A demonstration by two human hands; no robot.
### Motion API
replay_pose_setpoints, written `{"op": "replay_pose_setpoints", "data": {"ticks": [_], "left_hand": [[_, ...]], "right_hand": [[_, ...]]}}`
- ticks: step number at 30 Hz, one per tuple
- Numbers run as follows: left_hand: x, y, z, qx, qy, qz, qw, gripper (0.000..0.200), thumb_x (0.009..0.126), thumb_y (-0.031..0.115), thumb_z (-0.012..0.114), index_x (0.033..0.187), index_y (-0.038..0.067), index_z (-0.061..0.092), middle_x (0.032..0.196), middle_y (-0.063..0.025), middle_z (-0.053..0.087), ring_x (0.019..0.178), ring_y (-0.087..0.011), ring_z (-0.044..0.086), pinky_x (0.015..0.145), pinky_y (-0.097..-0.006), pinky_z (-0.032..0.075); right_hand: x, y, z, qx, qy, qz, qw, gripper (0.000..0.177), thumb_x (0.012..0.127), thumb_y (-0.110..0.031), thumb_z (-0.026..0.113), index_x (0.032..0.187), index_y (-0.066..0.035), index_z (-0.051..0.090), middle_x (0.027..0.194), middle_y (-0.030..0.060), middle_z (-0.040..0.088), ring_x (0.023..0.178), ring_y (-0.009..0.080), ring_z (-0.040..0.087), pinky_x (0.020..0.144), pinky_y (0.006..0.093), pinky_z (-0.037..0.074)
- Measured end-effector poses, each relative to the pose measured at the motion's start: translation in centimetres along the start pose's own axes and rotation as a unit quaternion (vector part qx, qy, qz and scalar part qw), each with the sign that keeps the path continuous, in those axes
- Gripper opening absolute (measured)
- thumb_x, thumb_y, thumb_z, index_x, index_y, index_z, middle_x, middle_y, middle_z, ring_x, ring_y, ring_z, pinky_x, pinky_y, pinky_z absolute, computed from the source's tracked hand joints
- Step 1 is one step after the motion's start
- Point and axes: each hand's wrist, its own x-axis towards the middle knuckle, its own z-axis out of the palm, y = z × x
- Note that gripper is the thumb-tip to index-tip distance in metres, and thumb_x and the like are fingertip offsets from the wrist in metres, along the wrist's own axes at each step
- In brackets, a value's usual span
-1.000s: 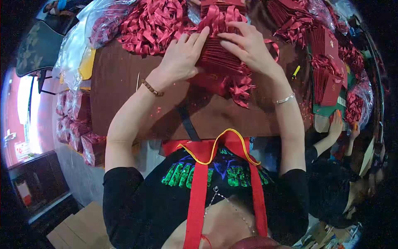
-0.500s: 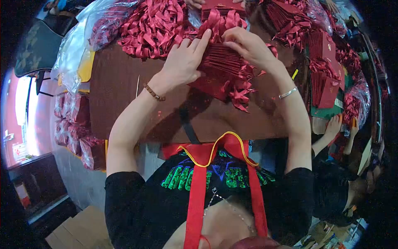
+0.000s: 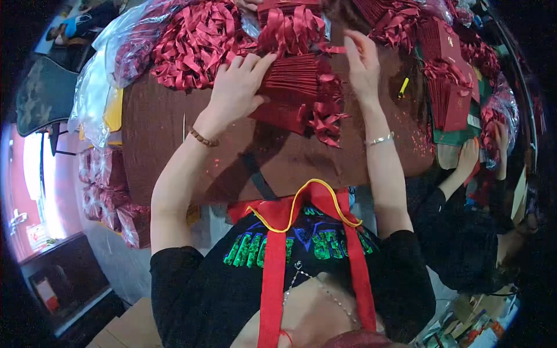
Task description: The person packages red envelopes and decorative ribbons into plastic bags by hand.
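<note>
A fanned stack of dark red cards point(image 3: 293, 75) lies on the brown table point(image 3: 168, 122), with red ribbon loops point(image 3: 328, 110) along its right side. My left hand point(image 3: 237, 84) grips the stack's left end, its index finger at the far edge and its thumb at the near edge. To the right of the stack, my right hand point(image 3: 364, 64) is raised with its fingers closed on the end of a red ribbon point(image 3: 333, 50). More red ribbon point(image 3: 293, 29) hangs over another card stack just beyond.
A big heap of red ribbons point(image 3: 200, 43) and plastic bags point(image 3: 101, 75) lie at the back left. A yellow marker point(image 3: 403, 87) is on the right. Another person's hands point(image 3: 467, 155) are near card stacks point(image 3: 449, 107) at the far right, and a hand shows at the top.
My right hand has moved right and away from the stack, drawing the ribbon out sideways. My left hand has shifted slightly left. The whole view has turned a little.
</note>
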Motion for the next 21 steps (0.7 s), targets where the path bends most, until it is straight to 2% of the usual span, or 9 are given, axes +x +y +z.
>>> {"op": "replay_pose_setpoints", "data": {"ticks": [2,4,5,6,9,12,14,15,21], "left_hand": [[0.1,0.5,-0.6,0.068,-0.016,-0.001,0.998,0.074,0.054,0.026,0.075,0.118,0.013,0.042,0.098,-0.0036,0.049,0.092,-0.0228,0.049,0.072,-0.0366,0.043],[0.4,0.7,-0.6,0.072,-0.019,0.008,0.997,0.069,0.054,0.024,0.075,0.113,0.012,0.043,0.097,-0.0049,0.049,0.092,-0.0233,0.05,0.074,-0.0376,0.043],[0.9,0.3,-0.5,0.041,-0.047,0.007,0.998,0.068,0.054,0.023,0.074,0.113,0.011,0.043,0.095,-0.0064,0.05,0.091,-0.0248,0.051,0.074,-0.038,0.043],[1.3,-0.1,-0.3,0.011,-0.075,0.006,0.997,0.067,0.054,0.022,0.074,0.112,0.01,0.043,0.094,-0.0079,0.051,0.09,-0.0263,0.052,0.073,-0.0385,0.044],[2.1,-0.4,-0.4,-0.034,-0.078,-0.015,0.996,0.061,0.056,0.019,0.071,0.109,0.008,0.044,0.097,-0.0122,0.052,0.092,-0.03,0.052,0.075,-0.0391,0.045],[2.3,-0.5,-0.5,-0.038,-0.062,-0.017,0.997,0.055,0.059,0.019,0.07,0.106,0.007,0.046,0.1,-0.0131,0.055,0.094,-0.0294,0.054,0.075,-0.0376,0.045],[2.2,0.0,-0.9,-0.056,-0.132,-0.062,0.988,0.051,0.059,0.019,0.07,0.103,0.008,0.047,0.091,-0.0123,0.059,0.085,-0.0297,0.058,0.07,-0.0381,0.046],[2.1,0.0,-0.8,-0.056,-0.132,-0.062,0.988,0.051,0.059,0.019,0.07,0.103,0.008,0.047,0.091,-0.0123,0.059,0.085,-0.0297,0.058,0.07,-0.0381,0.046],[2.4,0.3,-1.7,-0.054,-0.1,-0.038,0.993,0.043,0.061,0.019,0.069,0.097,0.009,0.049,0.079,-0.0123,0.06,0.075,-0.0311,0.059,0.063,-0.04,0.047]], "right_hand": [[1.2,-2.7,1.2,0.062,-0.173,0.02,0.983,0.033,0.091,-0.028,0.044,0.111,-0.003,0.053,0.105,0.0058,0.056,0.098,0.0136,0.051,0.087,0.0273,0.038],[0.4,-0.5,4.1,0.241,-0.286,0.17,0.912,0.042,0.093,-0.035,0.036,0.109,-0.002,0.054,0.106,0.0061,0.056,0.098,0.0145,0.052,0.087,0.0273,0.039],[0.0,-0.9,4.3,0.203,-0.349,0.199,0.893,0.046,0.093,-0.039,0.032,0.109,-0.001,0.053,0.105,0.0071,0.057,0.098,0.0158,0.053,0.088,0.0277,0.039],[-1.2,-0.4,4.7,0.313,-0.324,0.375,0.81,0.051,0.092,-0.044,0.03,0.112,-0.002,0.051,0.103,0.0079,0.058,0.097,0.0169,0.054,0.09,0.0283,0.039],[-2.6,-1.0,3.1,0.456,-0.275,0.299,0.792,0.05,0.091,-0.042,0.033,0.121,-0.003,0.043,0.112,0.0095,0.053,0.104,0.0186,0.05,0.092,0.0289,0.037],[-3.8,-3.3,1.3,0.339,-0.305,0.237,0.858,0.062,0.083,-0.034,0.054,0.131,-0.005,0.028,0.123,0.0121,0.044,0.113,0.0219,0.044,0.096,0.0321,0.035],[-4.9,-3.4,0.7,0.024,-0.358,0.057,0.932,0.093,0.067,-0.025,0.072,0.136,-0.007,0.012,0.132,0.0144,0.034,0.121,0.0242,0.035,0.1,0.0352,0.03],[-4.9,-3.3,0.8,-0.01,-0.362,0.04,0.931,0.115,0.053,-0.026,0.081,0.137,-0.009,0.005,0.133,0.0165,0.032,0.122,0.0257,0.034,0.102,0.0358,0.027],[-3.1,-3.0,1.2,0.001,-0.35,0.035,0.936,0.102,0.056,-0.025,0.08,0.134,-0.005,0.017,0.127,0.0137,0.039,0.116,0.0242,0.041,0.098,0.0331,0.032]]}}
